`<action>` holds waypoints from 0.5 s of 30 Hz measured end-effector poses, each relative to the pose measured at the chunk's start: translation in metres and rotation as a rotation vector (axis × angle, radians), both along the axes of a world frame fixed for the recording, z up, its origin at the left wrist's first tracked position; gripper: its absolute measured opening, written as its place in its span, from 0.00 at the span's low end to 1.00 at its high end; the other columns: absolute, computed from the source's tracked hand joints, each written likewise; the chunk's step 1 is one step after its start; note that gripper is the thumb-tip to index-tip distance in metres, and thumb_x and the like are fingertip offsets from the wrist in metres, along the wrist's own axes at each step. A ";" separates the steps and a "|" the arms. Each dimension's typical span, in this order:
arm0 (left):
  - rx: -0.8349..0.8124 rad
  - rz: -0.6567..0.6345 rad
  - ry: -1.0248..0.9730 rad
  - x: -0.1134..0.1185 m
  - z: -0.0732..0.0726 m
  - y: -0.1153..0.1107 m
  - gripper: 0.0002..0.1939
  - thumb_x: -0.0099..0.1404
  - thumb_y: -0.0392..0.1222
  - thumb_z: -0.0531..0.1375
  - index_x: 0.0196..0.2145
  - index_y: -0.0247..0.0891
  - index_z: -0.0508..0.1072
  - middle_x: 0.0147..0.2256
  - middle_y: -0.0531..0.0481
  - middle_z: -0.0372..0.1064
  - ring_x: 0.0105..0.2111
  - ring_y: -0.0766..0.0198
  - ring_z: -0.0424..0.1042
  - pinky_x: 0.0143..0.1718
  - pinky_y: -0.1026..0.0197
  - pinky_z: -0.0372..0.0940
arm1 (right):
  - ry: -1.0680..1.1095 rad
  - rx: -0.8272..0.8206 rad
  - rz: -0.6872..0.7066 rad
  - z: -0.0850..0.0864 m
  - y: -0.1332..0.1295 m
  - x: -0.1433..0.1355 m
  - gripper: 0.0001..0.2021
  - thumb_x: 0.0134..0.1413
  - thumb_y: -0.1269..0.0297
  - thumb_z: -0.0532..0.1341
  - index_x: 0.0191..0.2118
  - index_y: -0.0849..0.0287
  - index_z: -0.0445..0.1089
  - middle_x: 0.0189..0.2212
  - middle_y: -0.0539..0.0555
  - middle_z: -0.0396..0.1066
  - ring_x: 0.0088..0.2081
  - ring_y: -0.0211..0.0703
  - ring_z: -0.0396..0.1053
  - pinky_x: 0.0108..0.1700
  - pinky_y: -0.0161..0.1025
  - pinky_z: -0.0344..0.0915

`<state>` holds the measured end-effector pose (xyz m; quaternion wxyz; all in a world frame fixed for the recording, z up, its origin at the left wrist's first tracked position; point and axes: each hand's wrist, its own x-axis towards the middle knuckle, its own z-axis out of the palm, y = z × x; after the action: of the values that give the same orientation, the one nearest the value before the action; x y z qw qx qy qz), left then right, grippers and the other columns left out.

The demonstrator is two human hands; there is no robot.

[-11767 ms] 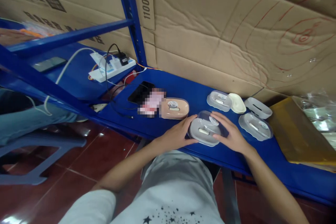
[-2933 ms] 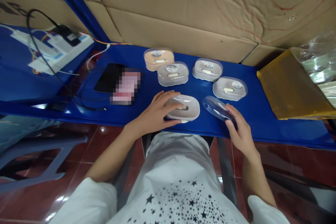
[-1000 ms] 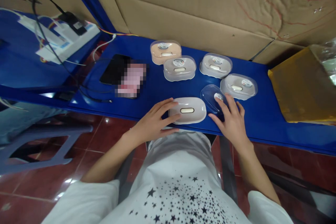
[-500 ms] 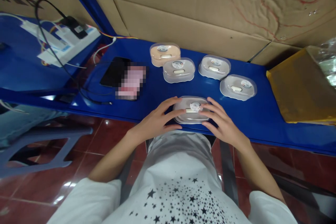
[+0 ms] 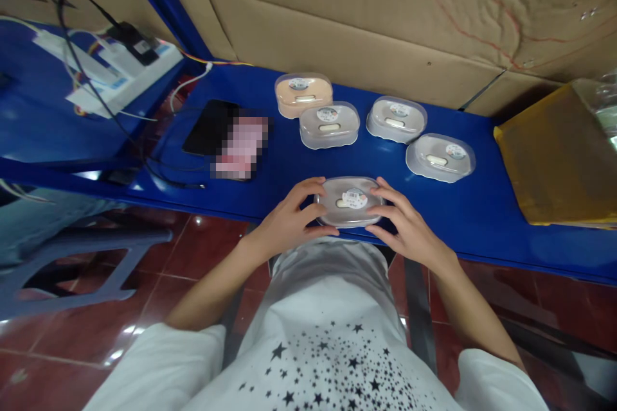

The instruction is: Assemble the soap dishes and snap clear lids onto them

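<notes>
In front of me, at the near edge of the blue table point(image 5: 284, 170), sits an oval plastic box point(image 5: 332, 215) with a clear lid and a round printed sticker on top. My left hand point(image 5: 294, 215) grips its left end, thumb at the near side and fingers over the lid. On the right end, my right hand point(image 5: 402, 218) holds it the same way, fingertips beside the sticker. Farther back stand similar boxes: a peach one point(image 5: 289, 99), a grey one point(image 5: 313, 135) in front of it, and two more grey ones point(image 5: 380, 128) point(image 5: 429, 167) to the right.
A dark phone-like object point(image 5: 207, 128) and a blurred pink item point(image 5: 243, 141) lie to the left. Cables run to a white power strip point(image 5: 144, 77). A yellow-taped carton point(image 5: 554, 154) stands at right, cardboard point(image 5: 361, 26) behind. A plastic stool point(image 5: 125, 250) is at lower left.
My left fingers have drawn back from the lid's middle to its left end. My right fingertips have left the sticker for the right end. The sticker sits slightly farther left.
</notes>
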<state>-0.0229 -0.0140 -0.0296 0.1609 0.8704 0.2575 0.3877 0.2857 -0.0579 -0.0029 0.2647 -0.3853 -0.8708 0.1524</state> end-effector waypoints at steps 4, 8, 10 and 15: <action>0.022 0.021 0.016 -0.001 0.000 -0.002 0.15 0.66 0.49 0.74 0.39 0.41 0.73 0.52 0.43 0.70 0.66 0.45 0.70 0.64 0.41 0.73 | -0.040 0.085 -0.015 -0.005 -0.002 -0.002 0.14 0.74 0.62 0.63 0.61 0.52 0.69 0.67 0.61 0.68 0.77 0.59 0.54 0.71 0.63 0.68; 0.092 0.063 0.055 0.002 0.000 -0.008 0.13 0.69 0.48 0.72 0.40 0.40 0.74 0.52 0.41 0.71 0.66 0.45 0.71 0.61 0.45 0.76 | -0.106 0.150 -0.081 -0.013 -0.007 -0.006 0.15 0.74 0.61 0.63 0.61 0.50 0.70 0.67 0.60 0.69 0.76 0.60 0.57 0.68 0.62 0.72; 0.133 0.099 0.106 0.004 0.001 -0.012 0.11 0.71 0.46 0.70 0.44 0.40 0.75 0.53 0.39 0.72 0.68 0.43 0.70 0.62 0.44 0.76 | -0.142 0.189 -0.128 -0.013 -0.011 -0.007 0.15 0.74 0.60 0.63 0.61 0.49 0.70 0.66 0.60 0.71 0.74 0.61 0.61 0.65 0.62 0.73; 0.102 0.213 0.270 -0.002 0.010 -0.007 0.31 0.74 0.50 0.66 0.69 0.42 0.65 0.72 0.29 0.57 0.75 0.34 0.55 0.69 0.29 0.63 | -0.224 0.246 -0.310 -0.003 -0.030 0.013 0.17 0.72 0.61 0.65 0.62 0.49 0.70 0.64 0.62 0.72 0.70 0.64 0.67 0.63 0.63 0.72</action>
<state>-0.0249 -0.0206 -0.0196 0.0388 0.8894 0.3474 0.2945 0.2988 -0.0883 -0.0055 0.2316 -0.4939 -0.8371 -0.0415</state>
